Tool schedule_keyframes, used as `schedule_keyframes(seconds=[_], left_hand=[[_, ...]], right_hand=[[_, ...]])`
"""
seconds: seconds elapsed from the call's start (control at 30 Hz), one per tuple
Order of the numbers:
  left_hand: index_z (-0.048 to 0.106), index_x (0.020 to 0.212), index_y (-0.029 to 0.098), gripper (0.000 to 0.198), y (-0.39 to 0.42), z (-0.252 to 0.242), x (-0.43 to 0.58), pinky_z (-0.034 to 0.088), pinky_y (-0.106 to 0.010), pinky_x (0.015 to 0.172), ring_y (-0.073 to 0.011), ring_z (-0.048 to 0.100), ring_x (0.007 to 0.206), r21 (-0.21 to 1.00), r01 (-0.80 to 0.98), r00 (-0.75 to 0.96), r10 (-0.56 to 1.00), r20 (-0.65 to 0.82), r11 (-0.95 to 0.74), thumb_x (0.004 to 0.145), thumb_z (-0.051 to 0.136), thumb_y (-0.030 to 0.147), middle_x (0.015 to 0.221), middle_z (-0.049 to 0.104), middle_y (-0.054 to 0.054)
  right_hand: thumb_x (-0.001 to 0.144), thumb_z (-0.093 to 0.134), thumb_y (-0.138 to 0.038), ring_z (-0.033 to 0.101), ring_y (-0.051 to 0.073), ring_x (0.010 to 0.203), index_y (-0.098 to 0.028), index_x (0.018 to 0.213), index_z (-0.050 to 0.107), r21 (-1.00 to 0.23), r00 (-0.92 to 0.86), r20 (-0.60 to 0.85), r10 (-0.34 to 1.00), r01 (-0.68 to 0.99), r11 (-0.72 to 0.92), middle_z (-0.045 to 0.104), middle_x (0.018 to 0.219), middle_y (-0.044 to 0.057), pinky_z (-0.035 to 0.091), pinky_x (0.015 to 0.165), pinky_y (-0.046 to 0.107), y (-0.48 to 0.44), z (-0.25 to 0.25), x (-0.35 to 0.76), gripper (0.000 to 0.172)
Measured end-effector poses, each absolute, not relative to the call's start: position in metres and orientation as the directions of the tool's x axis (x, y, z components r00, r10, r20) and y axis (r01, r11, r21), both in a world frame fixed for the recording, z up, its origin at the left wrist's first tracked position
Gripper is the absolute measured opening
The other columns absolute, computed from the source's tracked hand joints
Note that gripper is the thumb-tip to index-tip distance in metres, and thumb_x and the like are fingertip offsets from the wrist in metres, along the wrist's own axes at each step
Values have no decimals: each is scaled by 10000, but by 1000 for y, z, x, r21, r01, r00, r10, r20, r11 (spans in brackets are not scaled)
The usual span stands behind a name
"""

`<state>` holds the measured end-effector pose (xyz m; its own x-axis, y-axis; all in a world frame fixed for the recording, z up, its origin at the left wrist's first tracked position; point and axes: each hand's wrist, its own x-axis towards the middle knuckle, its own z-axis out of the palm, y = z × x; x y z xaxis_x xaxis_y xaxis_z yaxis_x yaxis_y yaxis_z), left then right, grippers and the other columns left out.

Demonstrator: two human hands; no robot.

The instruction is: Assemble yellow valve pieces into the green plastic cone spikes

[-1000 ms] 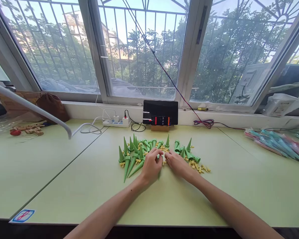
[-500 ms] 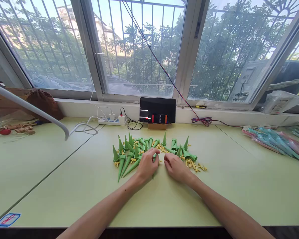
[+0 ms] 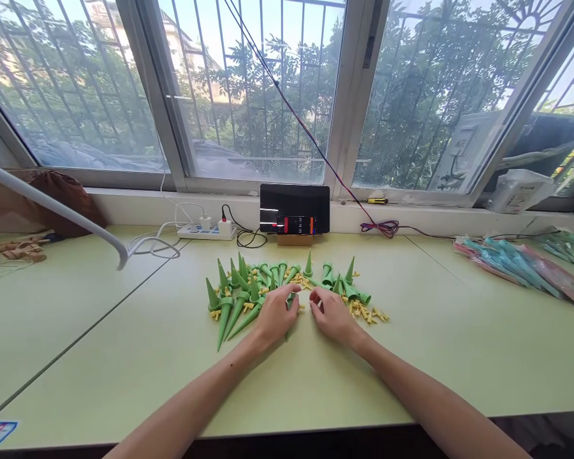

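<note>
My left hand (image 3: 276,313) is curled around a green plastic spike (image 3: 287,335), mostly hidden by the fingers, its tapered end pointing toward me. A small yellow piece (image 3: 301,308) shows just beyond the thumb. Facing it across a narrow gap, my right hand (image 3: 333,317) has bent fingers, with thumb and forefinger apart and nothing visible between them. More green spikes lie or stand to the left, such as a long one (image 3: 224,322) lying down and an upright one (image 3: 212,295). Several small yellow T-shaped pieces (image 3: 363,312) are scattered right of my right hand.
A tablet (image 3: 294,197) with a phone (image 3: 296,225) before it leans at the sill. A power strip (image 3: 205,234) and white cable stand back left. Bagged coloured items (image 3: 521,268) lie far right. A white curved arm (image 3: 52,207) crosses the left.
The view has shifted, so the scene sits slightly further left. My right thumb and forefinger have parted a little. The left hand keeps its hold on the green spike.
</note>
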<state>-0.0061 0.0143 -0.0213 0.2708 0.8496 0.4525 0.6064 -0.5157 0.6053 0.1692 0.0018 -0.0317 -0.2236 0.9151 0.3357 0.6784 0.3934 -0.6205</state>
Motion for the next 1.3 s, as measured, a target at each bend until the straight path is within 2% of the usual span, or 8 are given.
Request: schedule_keyframes(seconds=[0.33,0.6,0.9,1.3], left_hand=[[670,1083,184,276,15,-22,-8,540,-316,781,-147,625,671,551,598,367,810,457,-582,868,508,122,1087,734,-66],[677,1022,195,220,14,-18,-7,512,-284,711,-155,637,721,587,551,309,799,516,-592,900,504,135,1046,714,-58],[673,987,184,183,14,-13,-7,463,-263,657,-107,536,575,596,570,248,810,531,-566,914,505,176,933,685,-34],[670,959,181,177,12,-8,-8,436,-264,605,-102,513,537,617,554,240,817,525,-559,909,501,200,912,677,-34]], right_hand=[[907,492,-171,598,170,729,-177,907,566,-704,-154,401,903,580,411,652,880,63,464,682,288,1,-30,165,74],[872,489,-171,603,187,756,-178,908,574,-736,-93,453,886,521,432,636,875,69,501,654,296,1,-29,164,92],[870,509,-215,606,175,709,-182,903,581,-777,-54,461,886,458,432,628,890,72,533,609,292,0,-29,162,85],[868,511,-215,613,166,692,-192,875,584,-781,-81,450,889,447,436,648,841,53,529,609,275,-2,-27,162,77]])
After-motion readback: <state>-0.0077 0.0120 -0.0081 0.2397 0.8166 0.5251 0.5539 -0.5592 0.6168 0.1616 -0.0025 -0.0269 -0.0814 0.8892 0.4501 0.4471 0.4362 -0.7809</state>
